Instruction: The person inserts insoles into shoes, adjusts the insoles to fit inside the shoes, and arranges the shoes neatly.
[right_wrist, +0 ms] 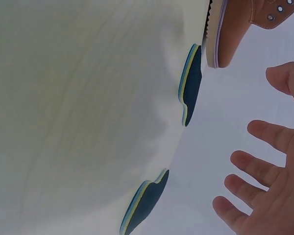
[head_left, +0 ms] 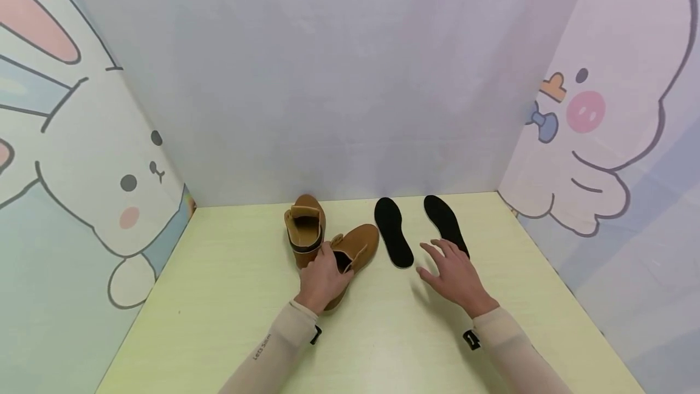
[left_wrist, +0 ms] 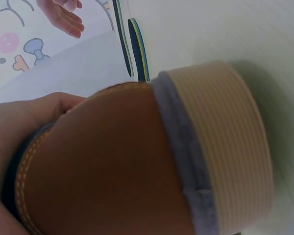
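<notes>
Brown and leathery, the held shoe (head_left: 362, 241) sits in the grasp of your left hand (head_left: 319, 279). Your left forearm reaches forward and inward, and your fingers curl round the shoe's ankle opening, with the thumb on its right side. Its toe points away from you and to the right; whether the sole touches the table (head_left: 219, 303) you cannot tell from these views.

Your right hand (head_left: 454, 275) hangs well to the right of the held shoe, fingers parted and gently bent, thumb apart, holding nothing. That forearm slants forward and inward too, and a shadow lies on the table under it. Cream sleeves (head_left: 516, 345) cover both your arms.

Just left of the held shoe and a little beyond it stands the other shoe (head_left: 304, 235), upright, its opening facing up and its toe pointing away from you.

Near the held shoe's toe, on its right, lies one black insole (head_left: 394, 233); a second insole (head_left: 444, 217) lies farther right, its near end partly behind your right fingers. Both show blue and yellow edges in the wrist views.

Well beyond the held shoe rises a pale back wall (head_left: 339, 78), with a cartoon rabbit (head_left: 104, 199) far to its left and a cartoon duck (head_left: 623, 59) far to its right.
</notes>
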